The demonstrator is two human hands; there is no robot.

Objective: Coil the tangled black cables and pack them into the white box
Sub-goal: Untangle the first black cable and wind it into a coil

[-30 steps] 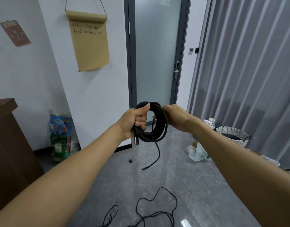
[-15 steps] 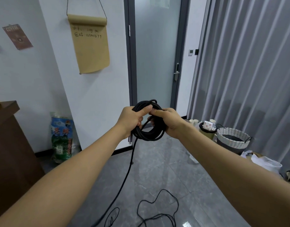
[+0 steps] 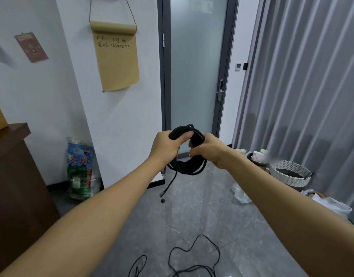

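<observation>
We find the coiled cable [image 3: 187, 154] gripped between left hand [image 3: 165, 147] and right hand [image 3: 207, 151], its tail apparently hanging below the left.

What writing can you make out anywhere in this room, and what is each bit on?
"Wi-Fi: jing mi" and below it two handwritten characters, then "12345679": brown paper scroll hanging on the wall.
"COFFEE", partly blurred: small brown poster.
"亮牌": large red characters on the printed bag standing on the floor; its smaller print is unreadable.
Frosted door's paper notice: unreadable.
</observation>
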